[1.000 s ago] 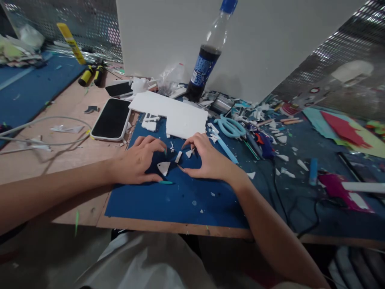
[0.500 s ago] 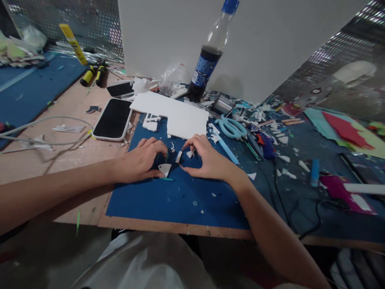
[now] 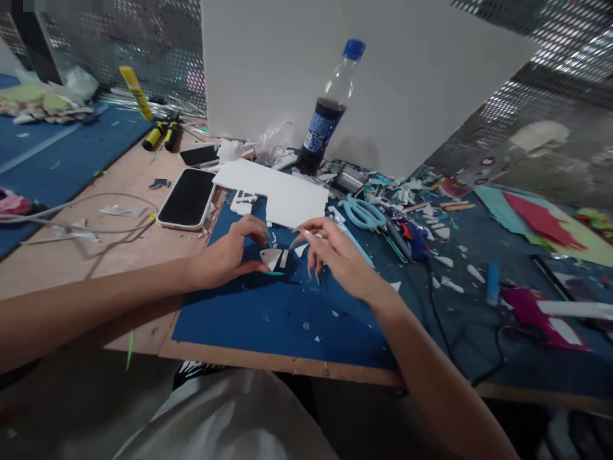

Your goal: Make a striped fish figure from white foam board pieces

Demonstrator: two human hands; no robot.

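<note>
My left hand [image 3: 234,250] rests at the blue mat [image 3: 258,319], with its thumb and fingertips curled around a small white pointed piece [image 3: 271,258] that has a dark dot near one corner. At the thumb's tip shows a thin teal sliver [image 3: 274,273], perhaps a nail. Just right of the pointed piece, close beside it, is a short white strip [image 3: 284,258]. Over the mat to the right hovers my right hand [image 3: 332,252], its fingers apart and nothing seen between them. A white triangular scrap [image 3: 301,250] is under its fingertips.
A notched white sheet [image 3: 292,198] spans the mat's far edge, with a phone [image 3: 186,198] to its left. Behind stands a cola bottle [image 3: 322,124]. Blue scissors [image 3: 363,212], a glue gun [image 3: 414,239] with its cable and many white scraps lie right.
My right hand has let go of the white strip and its fingers have spread. The pointed piece, with my left hand, has shifted right and away from me, closer to the strip.
</note>
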